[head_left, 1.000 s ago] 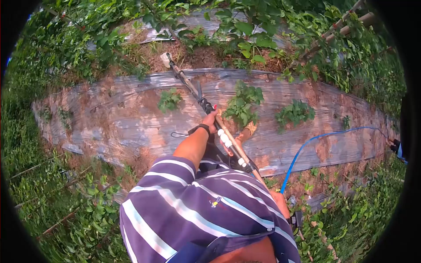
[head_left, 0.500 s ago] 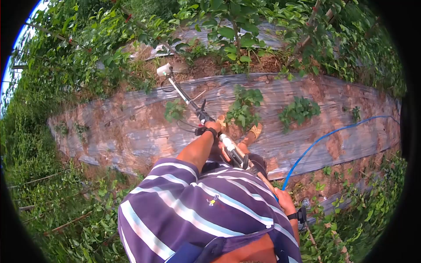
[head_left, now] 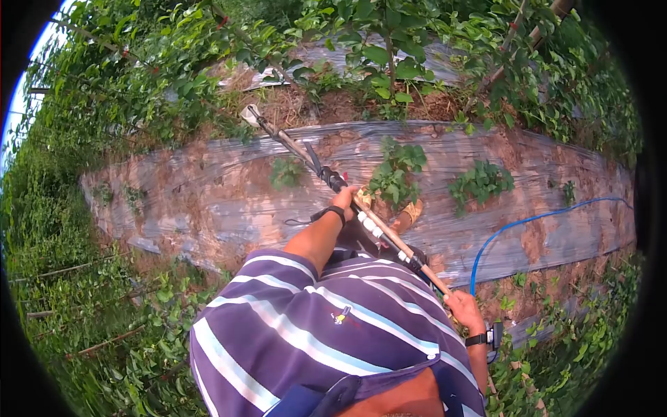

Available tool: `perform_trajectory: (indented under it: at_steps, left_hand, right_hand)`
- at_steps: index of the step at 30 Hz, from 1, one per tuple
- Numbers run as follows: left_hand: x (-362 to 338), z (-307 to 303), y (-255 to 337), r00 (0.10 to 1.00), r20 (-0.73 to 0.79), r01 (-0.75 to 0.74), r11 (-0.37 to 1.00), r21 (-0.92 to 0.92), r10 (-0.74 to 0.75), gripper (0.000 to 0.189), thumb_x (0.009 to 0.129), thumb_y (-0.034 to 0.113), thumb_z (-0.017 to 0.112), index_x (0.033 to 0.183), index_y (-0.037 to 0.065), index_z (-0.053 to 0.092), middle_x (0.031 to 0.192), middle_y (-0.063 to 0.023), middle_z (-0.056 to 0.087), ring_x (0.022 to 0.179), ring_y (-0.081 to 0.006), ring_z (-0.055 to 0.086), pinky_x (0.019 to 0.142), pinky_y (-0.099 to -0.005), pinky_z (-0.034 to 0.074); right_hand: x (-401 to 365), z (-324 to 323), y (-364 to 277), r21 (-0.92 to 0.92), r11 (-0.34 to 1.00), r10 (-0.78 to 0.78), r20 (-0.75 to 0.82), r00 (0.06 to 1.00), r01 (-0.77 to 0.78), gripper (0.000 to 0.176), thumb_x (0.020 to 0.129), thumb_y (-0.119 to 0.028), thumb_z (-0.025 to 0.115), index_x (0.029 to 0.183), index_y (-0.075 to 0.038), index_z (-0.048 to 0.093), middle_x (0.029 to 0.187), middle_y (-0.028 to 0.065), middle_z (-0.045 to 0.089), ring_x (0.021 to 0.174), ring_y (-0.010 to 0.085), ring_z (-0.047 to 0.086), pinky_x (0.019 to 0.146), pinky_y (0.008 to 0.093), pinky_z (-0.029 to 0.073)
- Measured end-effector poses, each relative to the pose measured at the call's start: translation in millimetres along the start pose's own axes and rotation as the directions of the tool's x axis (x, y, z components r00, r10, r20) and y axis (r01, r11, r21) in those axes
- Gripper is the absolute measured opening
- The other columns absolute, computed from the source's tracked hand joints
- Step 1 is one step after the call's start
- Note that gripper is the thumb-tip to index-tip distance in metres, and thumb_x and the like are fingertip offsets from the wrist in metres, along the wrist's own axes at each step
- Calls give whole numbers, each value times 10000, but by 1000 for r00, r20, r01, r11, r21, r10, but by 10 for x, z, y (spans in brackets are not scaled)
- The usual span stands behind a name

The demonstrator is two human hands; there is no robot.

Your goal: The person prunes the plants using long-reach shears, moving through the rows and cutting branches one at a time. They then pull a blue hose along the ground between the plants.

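Note:
I hold a long spray wand [head_left: 379, 229] slanting from lower right up to the upper left. My left hand [head_left: 344, 198] grips it near the black valve part, a black band on that wrist. My right hand [head_left: 462, 309] grips the wooden rear end of the wand, a watch on its wrist. The wand's white nozzle tip [head_left: 249, 112] hangs over the far edge of the plastic-covered bed [head_left: 208, 187], near dry grass. A blue hose [head_left: 528, 222] curves from my right side across the plastic.
Small green plants [head_left: 396, 167] [head_left: 479, 182] [head_left: 286, 170] grow through holes in the plastic mulch. Dense vines and wooden stakes [head_left: 90, 347] line both sides. My foot in a sandal [head_left: 410, 212] stands on the bed.
The nozzle tip has swung slightly left and lower toward the bed's far edge. My right hand has shifted a little right along the wand's end, and the view tilted slightly.

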State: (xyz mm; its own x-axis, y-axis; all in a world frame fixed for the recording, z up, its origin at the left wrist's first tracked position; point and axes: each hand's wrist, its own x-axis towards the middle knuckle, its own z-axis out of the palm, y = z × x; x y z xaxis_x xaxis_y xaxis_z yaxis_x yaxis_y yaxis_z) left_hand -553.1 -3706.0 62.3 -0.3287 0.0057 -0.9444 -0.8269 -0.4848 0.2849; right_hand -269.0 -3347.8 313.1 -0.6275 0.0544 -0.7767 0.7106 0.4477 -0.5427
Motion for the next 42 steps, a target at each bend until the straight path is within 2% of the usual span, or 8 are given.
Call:
perform_trajectory:
  at_steps: [1, 6, 8, 9, 13, 20, 29, 42]
  left_hand:
    - [17, 2, 28, 999, 30, 23, 996, -82, -20, 395, 830, 163, 652, 1120, -21, 456, 948, -162, 598, 841, -327, 639, 775, -468, 561]
    - [-78, 55, 349, 993, 110, 60, 990, -125, -46, 408, 843, 215, 630, 1137, 40, 408, 906, -159, 576, 769, -330, 603, 741, -489, 551]
    - [-395, 172, 573, 997, 54, 60, 986, -154, -53, 233, 808, 144, 643, 927, 137, 443, 728, -30, 435, 603, -178, 467, 592, -334, 450]
    - [-309, 140, 606, 998, 31, 52, 982, -179, -47, 191, 802, 156, 638, 870, 131, 461, 710, -29, 444, 585, -181, 460, 579, -332, 439]
    - [-12, -22, 745, 994, 96, 69, 982, -176, -53, 168, 803, 188, 634, 771, 120, 484, 663, -27, 457, 589, -181, 467, 578, -330, 435]
    - [512, -252, 758, 994, 60, 98, 985, -141, -90, 190, 818, 209, 643, 839, 101, 488, 698, -44, 469, 616, -194, 499, 595, -339, 467]
    - [646, -348, 784, 963, 230, 163, 983, -84, -140, 267, 838, 174, 621, 1018, 59, 461, 793, -90, 499, 700, -238, 568, 688, -380, 537]
    - [330, -359, 1101, 975, 147, 173, 984, -40, -166, 269, 817, 188, 652, 988, 51, 496, 784, -87, 498, 660, -225, 518, 648, -372, 506]
  right_hand:
    - [-28, -2, -162, -76, 997, -5, -56, 998, 1, 410, 853, -402, 670, 767, -4, 619, 580, 151, 536, 537, 251, 537, 540, 401, 415]
    - [-141, 160, -846, -196, 981, -18, -147, 989, -12, 452, 837, -424, 677, 716, -2, 568, 623, 214, 550, 571, 392, 527, 535, 447, 406]
    - [-184, 283, -1136, -313, 950, -68, -172, 983, 11, 452, 837, -415, 677, 705, -7, 534, 627, 230, 553, 616, 439, 547, 539, 478, 403]
    - [-201, 344, -1270, -328, 945, -36, -171, 985, -22, 431, 839, -400, 677, 718, -14, 529, 654, 246, 562, 666, 460, 564, 553, 501, 406]
    - [-181, 608, -1512, -387, 922, -72, -200, 977, -11, 400, 850, -367, 671, 724, -14, 531, 669, 252, 567, 678, 469, 562, 563, 509, 411]
    - [-166, 802, -1872, -379, 923, -32, -234, 972, -60, 363, 855, -318, 673, 736, -6, 530, 685, 267, 563, 714, 483, 557, 567, 509, 416]
    - [-182, 923, -2024, -403, 907, 8, -270, 963, -120, 361, 849, -325, 680, 731, -14, 538, 695, 262, 570, 704, 483, 558, 564, 506, 423]
    - [-200, 1123, -2033, -302, 953, -44, -246, 968, -34, 341, 885, -299, 608, 764, 10, 530, 746, 274, 542, 767, 484, 542, 592, 483, 404]
